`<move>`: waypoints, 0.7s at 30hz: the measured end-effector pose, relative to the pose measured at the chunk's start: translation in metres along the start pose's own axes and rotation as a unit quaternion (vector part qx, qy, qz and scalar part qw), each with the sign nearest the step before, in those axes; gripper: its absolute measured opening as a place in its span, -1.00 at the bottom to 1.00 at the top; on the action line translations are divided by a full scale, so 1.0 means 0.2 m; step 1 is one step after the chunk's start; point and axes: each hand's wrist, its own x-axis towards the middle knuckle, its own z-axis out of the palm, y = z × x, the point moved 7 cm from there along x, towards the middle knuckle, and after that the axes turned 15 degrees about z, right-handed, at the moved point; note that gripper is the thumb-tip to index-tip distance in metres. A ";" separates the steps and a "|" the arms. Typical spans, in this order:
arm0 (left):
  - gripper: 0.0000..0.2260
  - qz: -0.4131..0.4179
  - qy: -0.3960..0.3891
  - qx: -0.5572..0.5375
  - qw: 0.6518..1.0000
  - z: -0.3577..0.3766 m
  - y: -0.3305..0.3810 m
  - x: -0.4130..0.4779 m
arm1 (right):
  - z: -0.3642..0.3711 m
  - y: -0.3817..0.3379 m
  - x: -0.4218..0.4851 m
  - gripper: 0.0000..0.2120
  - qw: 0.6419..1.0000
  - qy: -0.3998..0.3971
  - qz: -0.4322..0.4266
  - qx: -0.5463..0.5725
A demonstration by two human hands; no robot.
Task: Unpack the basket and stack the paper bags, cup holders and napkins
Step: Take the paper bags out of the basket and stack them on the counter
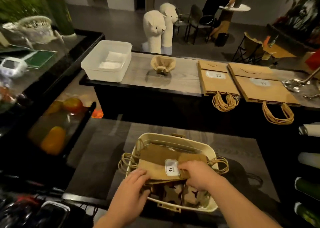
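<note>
Behind the basket [212, 150], tub [102, 75], cup holders [163, 64].

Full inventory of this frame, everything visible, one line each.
cream plastic basket: one, cream, near counter, centre
brown paper bag bundle: several, brown, 9.9 label on top, in basket
pulp cup holders: count unclear, beige, basket bottom under the bags
flat paper bag stacks: two, brown, far counter right, handles hanging over the edge
cup holder stack: one, beige, far counter middle
translucent white tub: one, white, far counter left
white napkins: two piles, white, inside tub
alpaca plush figures: two, white, behind far counter
left hand: grips bundle's near left edge
right hand: grips bundle's near right edge
</note>
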 end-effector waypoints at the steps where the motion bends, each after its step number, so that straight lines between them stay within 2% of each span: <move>1: -0.60 -0.010 0.039 -0.021 0.999 -0.05 0.00 -0.02 | -0.01 -0.01 -0.02 -0.45 1.000 0.003 0.013 -0.004; 5: -0.74 -0.101 0.176 -0.111 0.973 -0.15 -0.07 -0.15 | 0.03 -0.02 -0.12 -0.48 0.998 -0.030 0.062 0.012; 7: -0.79 -0.139 0.247 -0.156 0.946 -0.19 -0.13 -0.22 | 0.03 0.02 -0.17 -0.54 0.994 -0.005 0.090 0.055; 9: -0.81 -0.186 0.334 -0.225 0.896 -0.24 -0.21 -0.27 | -0.02 0.06 -0.23 -0.49 0.987 0.061 0.127 0.078; 12: -0.86 -0.247 0.428 -0.357 0.792 -0.32 -0.32 -0.29 | -0.10 0.11 -0.31 -0.50 0.958 0.222 0.156 0.097; 13: -0.87 -0.253 0.422 -0.399 0.774 -0.35 -0.33 -0.27 | -0.12 0.12 -0.33 -0.51 0.942 0.278 0.141 0.124; 14: -0.87 -0.253 0.386 -0.431 0.775 -0.37 -0.33 -0.24 | -0.12 0.15 -0.35 -0.53 0.925 0.323 0.115 0.163; 17: -0.82 -0.191 0.210 -0.476 0.832 -0.40 -0.22 -0.12 | -0.14 0.09 -0.42 -0.72 0.868 0.438 -0.030 0.233; 19: -0.66 -0.160 0.075 -0.505 0.845 -0.35 -0.11 -0.07 | -0.21 -0.04 -0.47 -0.84 0.837 0.451 -0.117 0.286; 21: -0.57 -0.161 -0.020 -0.556 0.815 -0.28 0.01 -0.05 | -0.27 -0.19 -0.49 -0.76 0.821 0.439 -0.170 0.323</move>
